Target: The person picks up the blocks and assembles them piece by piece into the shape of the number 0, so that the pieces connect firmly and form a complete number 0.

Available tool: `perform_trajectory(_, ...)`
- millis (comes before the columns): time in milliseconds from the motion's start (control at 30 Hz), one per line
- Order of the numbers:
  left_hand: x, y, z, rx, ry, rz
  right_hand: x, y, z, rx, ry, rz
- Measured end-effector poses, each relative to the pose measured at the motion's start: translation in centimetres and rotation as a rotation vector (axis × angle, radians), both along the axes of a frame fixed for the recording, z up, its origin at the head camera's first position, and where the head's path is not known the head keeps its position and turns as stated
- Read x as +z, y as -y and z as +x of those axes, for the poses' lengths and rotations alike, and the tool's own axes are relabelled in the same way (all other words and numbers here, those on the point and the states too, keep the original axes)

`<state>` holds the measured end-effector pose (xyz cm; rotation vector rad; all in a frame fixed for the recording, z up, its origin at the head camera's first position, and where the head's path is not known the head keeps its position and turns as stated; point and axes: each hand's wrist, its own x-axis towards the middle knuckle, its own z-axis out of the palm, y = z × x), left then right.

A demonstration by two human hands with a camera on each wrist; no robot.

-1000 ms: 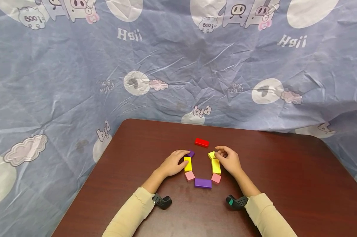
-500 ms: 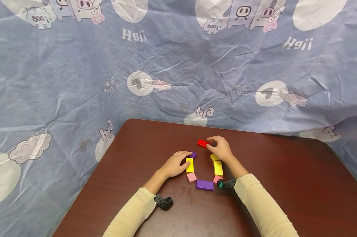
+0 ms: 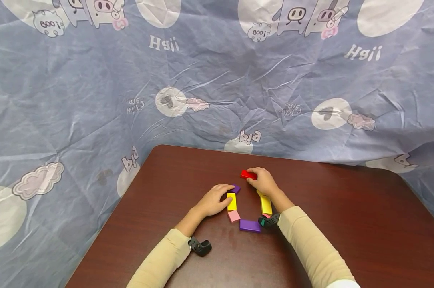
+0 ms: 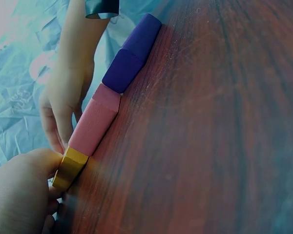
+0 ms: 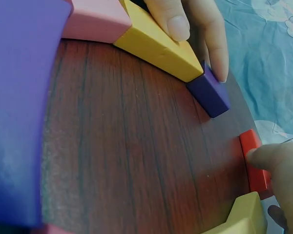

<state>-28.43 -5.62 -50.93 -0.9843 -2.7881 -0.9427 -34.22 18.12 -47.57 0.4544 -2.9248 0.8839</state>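
Note:
My right hand (image 3: 264, 182) grips a red block (image 3: 244, 175) at the far end of the layout. In the right wrist view its thumb lies against the near face of that red block (image 5: 253, 163), and the palm side is cut off. My left hand (image 3: 211, 201) is at the left row: its thumb sits on a yellow block (image 3: 232, 204), with fingers along the outer side. The index fingertip touches a small purple block (image 5: 209, 92) at the yellow one's far end. Beyond the thumb, the left wrist view shows a pink block (image 4: 95, 122).
A larger purple block (image 3: 250, 226) lies at the near end of the layout. On the right are another yellow block (image 3: 266, 205), a paler yellow one (image 5: 246, 219) and a mostly covered pink one. The brown table (image 3: 346, 208) meets a patterned cloth (image 3: 217, 80) behind.
My right hand has left the pale yellow block on the right, moved away from me and slightly left, and taken hold of the red block. My left hand keeps its place on the left row.

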Motion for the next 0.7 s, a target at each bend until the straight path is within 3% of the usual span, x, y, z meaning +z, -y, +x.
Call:
perform_trajectory(300, 0.1, 0.0, 0.0, -0.002, -0.007, 0.008, 0.2, -0.1, 0.3, 0.006, -0.003, -0.016)
perform_trajectory(433, 0.1, 0.0, 0.0, 0.001, -0.009, 0.006, 0.4, -0.2, 0.9, 0.043, -0.055, -0.044)
perform_trajectory(700, 0.0, 0.1, 0.0, 0.005, -0.001, 0.005, 0.5, -0.4, 2.2, 0.124, -0.079, -0.056)
